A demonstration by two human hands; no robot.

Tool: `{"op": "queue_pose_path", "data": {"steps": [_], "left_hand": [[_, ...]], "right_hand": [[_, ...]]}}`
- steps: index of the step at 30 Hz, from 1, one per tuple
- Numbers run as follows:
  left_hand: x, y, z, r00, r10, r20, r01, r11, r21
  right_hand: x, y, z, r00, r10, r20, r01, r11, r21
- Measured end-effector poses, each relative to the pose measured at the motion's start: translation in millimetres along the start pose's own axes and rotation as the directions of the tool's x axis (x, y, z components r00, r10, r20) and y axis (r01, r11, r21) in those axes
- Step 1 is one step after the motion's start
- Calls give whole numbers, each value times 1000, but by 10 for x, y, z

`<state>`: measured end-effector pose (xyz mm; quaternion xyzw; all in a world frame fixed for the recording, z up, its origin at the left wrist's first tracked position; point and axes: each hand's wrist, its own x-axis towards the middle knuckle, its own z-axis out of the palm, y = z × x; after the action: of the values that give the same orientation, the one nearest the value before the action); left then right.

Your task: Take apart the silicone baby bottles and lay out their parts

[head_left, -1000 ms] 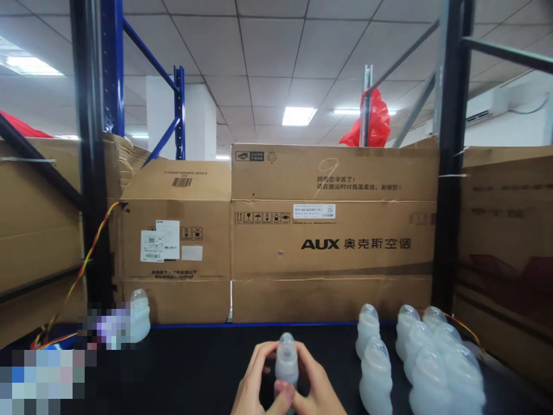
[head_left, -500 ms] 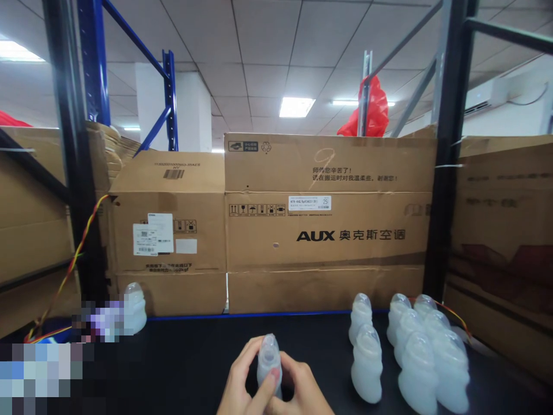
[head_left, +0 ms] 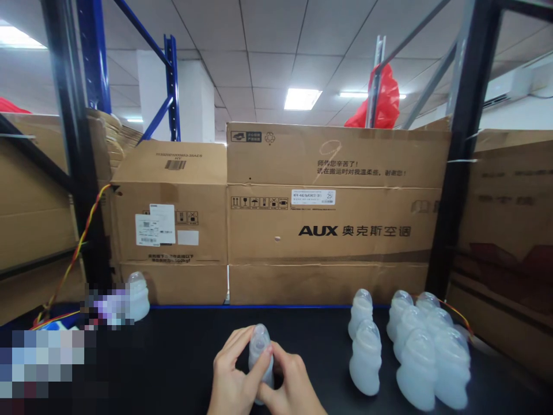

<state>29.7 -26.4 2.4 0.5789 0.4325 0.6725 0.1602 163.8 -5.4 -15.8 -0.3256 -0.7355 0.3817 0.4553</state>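
Observation:
Both hands hold one translucent white silicone bottle (head_left: 260,346) upright over the black table (head_left: 181,357), low in the middle of the view. My left hand (head_left: 231,377) wraps its fingers round the bottle's left side. My right hand (head_left: 287,383) closes on its right side, with a finger lying across the front. To the right, several more of the same bottles (head_left: 410,351) stand in rows on the table. One more bottle (head_left: 137,297) stands at the back left.
Large cardboard boxes (head_left: 328,213) form a wall behind the table. Black rack posts (head_left: 462,150) rise at both sides, with a red-yellow cable (head_left: 82,242) along the left one. A blurred-out patch (head_left: 47,360) covers the left near corner.
The view has shifted so the hands and bottle sit slightly further left and higher. The bottle has been turned a little between the fingers.

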Motion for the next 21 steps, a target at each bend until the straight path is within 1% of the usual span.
{"op": "queue_pose_path", "data": {"steps": [2, 7, 12, 16, 19, 21], "left_hand": [[10, -54, -20, 1000, 15, -12, -15, 1000, 21], [65, -150, -93, 998, 57, 25, -60, 993, 105], [110, -126, -110, 1000, 26, -9, -24, 991, 130], [135, -60, -91, 1000, -13, -28, 17, 992, 125], [163, -11, -72, 997, -60, -44, 65, 991, 114], [196, 15, -71, 996, -83, -26, 85, 990, 109]], "right_hand": [[0, 17, 17, 1000, 7, -13, -7, 1000, -21], [14, 83, 77, 997, -41, -59, 33, 991, -132], [20, 85, 109, 994, -63, -91, 41, 974, -224], [26, 61, 96, 990, -56, -127, 18, 958, -285], [34, 54, 84, 984, -43, -171, -11, 953, -302], [36, 62, 88, 981, -33, -189, -23, 956, -291]]}}
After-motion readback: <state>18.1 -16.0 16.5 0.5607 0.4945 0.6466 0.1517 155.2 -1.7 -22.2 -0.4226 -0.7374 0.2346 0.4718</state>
